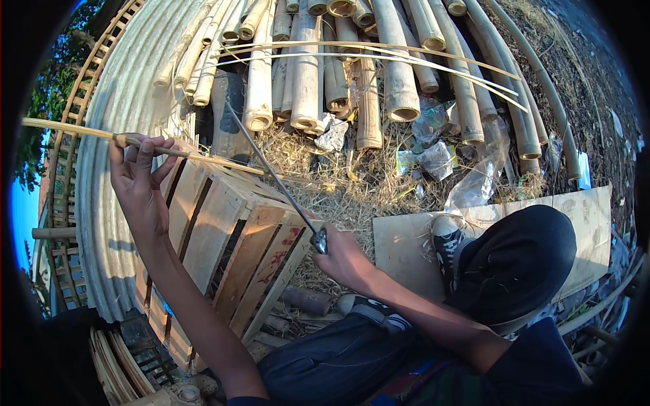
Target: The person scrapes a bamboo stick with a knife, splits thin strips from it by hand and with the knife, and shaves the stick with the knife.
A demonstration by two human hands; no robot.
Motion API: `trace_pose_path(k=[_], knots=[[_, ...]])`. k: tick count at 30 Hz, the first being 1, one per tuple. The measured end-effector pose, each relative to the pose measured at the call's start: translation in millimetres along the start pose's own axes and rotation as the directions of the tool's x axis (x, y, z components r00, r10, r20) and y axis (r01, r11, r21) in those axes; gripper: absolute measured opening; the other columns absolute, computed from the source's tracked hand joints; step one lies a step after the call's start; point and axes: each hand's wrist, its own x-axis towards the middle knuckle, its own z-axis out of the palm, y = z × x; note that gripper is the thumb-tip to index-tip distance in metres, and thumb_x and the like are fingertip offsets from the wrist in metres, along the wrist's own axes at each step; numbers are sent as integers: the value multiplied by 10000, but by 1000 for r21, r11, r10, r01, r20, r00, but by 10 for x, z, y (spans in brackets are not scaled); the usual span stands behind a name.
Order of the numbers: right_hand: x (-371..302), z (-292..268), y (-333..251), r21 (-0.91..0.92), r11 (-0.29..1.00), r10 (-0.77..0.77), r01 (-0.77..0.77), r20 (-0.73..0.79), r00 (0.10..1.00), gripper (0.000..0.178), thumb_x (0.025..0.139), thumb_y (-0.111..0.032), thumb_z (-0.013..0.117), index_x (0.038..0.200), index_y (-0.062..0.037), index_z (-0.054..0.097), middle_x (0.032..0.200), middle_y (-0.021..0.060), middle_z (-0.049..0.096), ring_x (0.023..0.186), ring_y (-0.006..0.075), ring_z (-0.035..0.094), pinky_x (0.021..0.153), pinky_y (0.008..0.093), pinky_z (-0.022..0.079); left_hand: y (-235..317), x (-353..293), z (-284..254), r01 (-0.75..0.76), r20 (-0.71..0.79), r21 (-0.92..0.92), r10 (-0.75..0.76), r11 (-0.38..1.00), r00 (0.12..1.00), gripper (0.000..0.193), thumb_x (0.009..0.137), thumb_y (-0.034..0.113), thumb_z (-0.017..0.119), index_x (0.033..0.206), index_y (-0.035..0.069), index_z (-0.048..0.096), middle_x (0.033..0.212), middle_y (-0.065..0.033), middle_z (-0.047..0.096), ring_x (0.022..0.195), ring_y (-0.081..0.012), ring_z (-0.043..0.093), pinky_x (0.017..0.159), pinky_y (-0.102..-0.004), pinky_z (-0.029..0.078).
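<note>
Raised at the left, my left hand (pixel 141 179) pinches a long thin bamboo strip (pixel 68 127) between thumb and fingers. One end of the strip reaches the left rim; the other runs right, above a wooden slatted crate (pixel 223 203). My right hand (pixel 344 257) is wrapped round the handle of a long, narrow-bladed knife (pixel 274 172). Its dark blade slants up and left, its tip near the cut bamboo poles. In this view the blade crosses the strip's right end; whether they touch I cannot tell.
Several bamboo poles (pixel 308 74) lie at the back, with thin split strips (pixel 379 51) across them. Corrugated sheeting (pixel 105 196) stands at the left. Straw (pixel 338 196) and plastic scraps (pixel 437 159) litter the ground. My shoe (pixel 447 243) rests on flattened cardboard (pixel 403 247).
</note>
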Motion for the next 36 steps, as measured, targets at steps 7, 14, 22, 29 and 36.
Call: trace_pose_path(k=[7,14,22,29,36], knots=[[111,23,575,-20,997,71,-70,8,997,288,720,-96,561,903,118,499,742,330,577,782,485,589,705,500,450,1,1,1,4,-25,17,-3,1000,1000,204,916,127,556,1076,34,469,942,-98,626,910,-205,651,711,-271,585],[34,-58,646,-172,975,145,-142,4,989,266,715,-109,581,866,98,508,698,277,576,700,442,584,665,470,449,-2,-74,-14,14,-41,32,-13,999,999,136,924,119,529,1024,37,485,945,-102,623,906,-189,647,734,-280,574],[24,-10,187,160,987,0,-7,47,999,237,713,-117,614,845,54,516,617,146,544,572,267,557,557,398,428,18,-52,-34,-21,79,36,18,999,997,120,912,136,540,994,56,505,907,-90,626,895,-175,641,742,-285,560],[22,-34,568,-18,946,325,-324,38,945,218,704,-129,587,776,73,543,667,236,596,655,349,615,638,425,465,-15,-157,-107,6,95,-61,0,998,995,160,909,140,568,1011,44,493,916,-61,578,884,-161,640,722,-279,592],[-30,-134,-463,233,971,-68,49,71,995,236,700,-98,587,872,53,528,617,104,508,575,188,489,576,354,412,-9,-167,16,-15,66,-43,18,999,998,174,915,123,552,1042,11,515,932,-116,632,874,-212,661,721,-278,577]])
